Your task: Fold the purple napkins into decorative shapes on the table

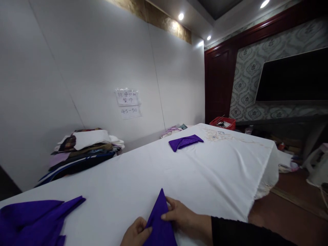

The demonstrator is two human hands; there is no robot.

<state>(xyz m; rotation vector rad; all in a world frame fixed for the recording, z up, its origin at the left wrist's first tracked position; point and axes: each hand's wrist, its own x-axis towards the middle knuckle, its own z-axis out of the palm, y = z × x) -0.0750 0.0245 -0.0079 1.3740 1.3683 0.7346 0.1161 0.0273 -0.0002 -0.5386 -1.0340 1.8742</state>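
A purple cloth napkin (160,223), folded to a sharp point, stands up between my two hands at the bottom of the view; its lower part is cut off by the frame. My left hand (137,233) pinches its left edge between thumb and fingers. On the other side, my right hand (179,214) grips the right edge, thumb on the near face and fingers behind. Farther back on the white tablecloth (115,191) lies a flat folded purple napkin (186,141). More purple cloth (30,218) lies loosely at the lower left.
A stack of folded clothes (87,150) sits beside the white wall at the left. Paper signs (128,102) hang on that wall. Past the table's far end is a red basket (222,123). A white stool (317,167) stands on the floor at the right.
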